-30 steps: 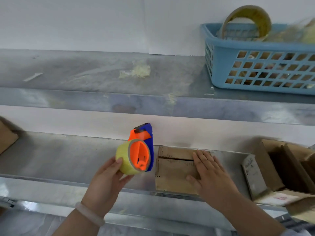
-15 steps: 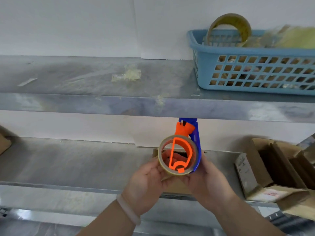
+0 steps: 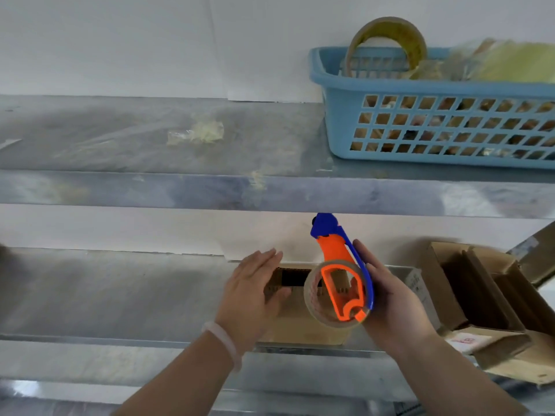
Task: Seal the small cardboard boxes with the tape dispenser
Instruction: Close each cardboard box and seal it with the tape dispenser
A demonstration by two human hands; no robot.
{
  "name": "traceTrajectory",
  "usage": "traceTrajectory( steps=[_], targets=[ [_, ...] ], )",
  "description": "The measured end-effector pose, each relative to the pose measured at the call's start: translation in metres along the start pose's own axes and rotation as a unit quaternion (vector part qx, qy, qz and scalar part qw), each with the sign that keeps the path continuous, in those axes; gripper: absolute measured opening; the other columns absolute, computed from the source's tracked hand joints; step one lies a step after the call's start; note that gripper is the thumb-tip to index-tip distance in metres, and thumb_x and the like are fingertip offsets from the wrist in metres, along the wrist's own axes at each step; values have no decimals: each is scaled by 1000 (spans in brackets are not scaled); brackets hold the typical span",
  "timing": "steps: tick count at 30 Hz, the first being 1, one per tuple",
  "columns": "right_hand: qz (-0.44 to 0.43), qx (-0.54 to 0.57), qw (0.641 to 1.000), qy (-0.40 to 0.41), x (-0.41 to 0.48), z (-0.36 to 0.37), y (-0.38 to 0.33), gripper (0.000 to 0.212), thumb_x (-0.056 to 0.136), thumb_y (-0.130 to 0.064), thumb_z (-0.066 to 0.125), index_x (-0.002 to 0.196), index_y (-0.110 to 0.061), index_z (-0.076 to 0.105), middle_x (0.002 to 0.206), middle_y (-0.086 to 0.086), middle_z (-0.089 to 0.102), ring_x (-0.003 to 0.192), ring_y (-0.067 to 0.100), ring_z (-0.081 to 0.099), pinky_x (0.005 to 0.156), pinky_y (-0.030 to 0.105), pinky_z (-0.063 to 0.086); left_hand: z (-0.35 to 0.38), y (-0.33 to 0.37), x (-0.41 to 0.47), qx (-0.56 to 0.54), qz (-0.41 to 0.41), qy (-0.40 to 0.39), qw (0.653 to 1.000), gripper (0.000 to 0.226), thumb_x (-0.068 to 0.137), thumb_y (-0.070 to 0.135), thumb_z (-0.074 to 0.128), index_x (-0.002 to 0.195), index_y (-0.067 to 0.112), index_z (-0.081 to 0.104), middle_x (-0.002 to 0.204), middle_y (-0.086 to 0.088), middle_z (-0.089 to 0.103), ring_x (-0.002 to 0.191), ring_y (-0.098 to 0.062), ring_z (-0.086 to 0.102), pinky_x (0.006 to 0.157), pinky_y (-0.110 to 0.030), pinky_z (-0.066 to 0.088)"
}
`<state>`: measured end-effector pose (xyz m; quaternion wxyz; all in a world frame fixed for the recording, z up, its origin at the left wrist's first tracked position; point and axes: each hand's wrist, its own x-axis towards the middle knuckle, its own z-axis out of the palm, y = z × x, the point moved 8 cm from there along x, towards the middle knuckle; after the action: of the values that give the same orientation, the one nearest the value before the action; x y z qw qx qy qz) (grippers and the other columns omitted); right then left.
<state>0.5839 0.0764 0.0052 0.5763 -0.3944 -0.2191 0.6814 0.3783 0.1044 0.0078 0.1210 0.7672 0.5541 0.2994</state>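
**Dispenser in hand, no strip laid yet**

The person's left hand (image 3: 255,292) lies flat, fingers straight, on the left part of the small brown cardboard box (image 3: 295,327). The box sits at the front edge of the grey metal shelf (image 3: 120,295). No tape shows on the box top, and a dark gap runs along its far edge, so sealing looks not yet begun. Over the box's right part hangs the blue-and-orange tape dispenser (image 3: 329,283) with its clear roll. Its nose points up and away; whether the roll touches the cardboard cannot be told. The right hand (image 3: 396,310) grips the dispenser from the box's right side, fingers curled behind the blue frame. Further right of the box stand open brown cartons (image 3: 480,295), apparently unsealed too.
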Motion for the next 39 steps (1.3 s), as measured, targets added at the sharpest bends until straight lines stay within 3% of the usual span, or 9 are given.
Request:
traceTrajectory(
  steps=[5,8,18,20,21,23,26,33,39],
  targets=[
    [-78,-180,979,58,9,1,-31,27,97,-31,50,116,-27,68,108,-1,74,102,20,69,93,40,51,26,-23,4,-6,-19,-40,999,35,91,44,59,125,35,63,129,22,54,125,-4,39,114,-21,24],
    [-118,-268,956,23,18,16,-48,32,83,-37,61,112,-29,69,102,-4,75,91,15,71,80,30,57,28,-27,7,-11,-21,-19,1000,27,88,42,65,111,32,72,117,21,58,116,-4,43,104,-10,22],
    [-123,-464,869,-118,51,40,-29,36,81,-12,73,108,-34,68,100,-22,72,93,1,68,71,13,52,22,-23,15,11,25,15,1000,12,82,29,67,85,26,78,88,17,66,90,-4,55,84,-12,38],
    [-119,-463,870,-124,53,39,-29,36,78,-16,74,110,-32,68,102,-18,73,92,2,69,70,13,52,14,-33,22,-55,-83,-1,995,17,93,20,57,89,23,74,86,13,65,89,-7,58,77,-14,40],
    [-116,-471,864,-132,53,40,-28,38,75,-22,74,111,-33,68,102,-17,73,92,3,69,70,14,53,9,-42,22,-155,-181,3,971,20,97,19,52,94,20,72,91,9,67,91,-11,61,76,-17,43],
    [-114,-494,849,-150,52,43,-25,42,71,-33,73,113,-37,66,104,-19,72,94,3,68,72,17,54,17,-49,19,-428,-324,1,844,25,102,24,46,104,12,68,103,-11,70,96,-21,66,81,-30,54],
    [-120,-509,836,-167,52,46,-24,42,71,-37,71,112,-41,65,103,-23,71,94,2,68,73,18,55,33,-31,15,-625,-398,-86,666,41,101,37,45,112,3,63,104,-20,70,93,-29,69,76,-39,58],
    [-128,-504,833,-190,53,47,-25,43,71,-36,71,113,-39,66,105,-20,72,95,5,69,73,19,55,45,-30,-2,-616,-469,-164,611,12,96,12,53,98,5,63,77,-9,63,61,-16,62,67,-35,61],
    [-133,-532,811,-202,55,49,-24,42,72,-43,69,114,-45,63,106,-24,70,96,2,67,76,21,56,42,-32,2,-573,-447,-130,674,17,99,8,46,101,5,62,85,-15,70,65,-19,66,63,-35,61]
  ],
)
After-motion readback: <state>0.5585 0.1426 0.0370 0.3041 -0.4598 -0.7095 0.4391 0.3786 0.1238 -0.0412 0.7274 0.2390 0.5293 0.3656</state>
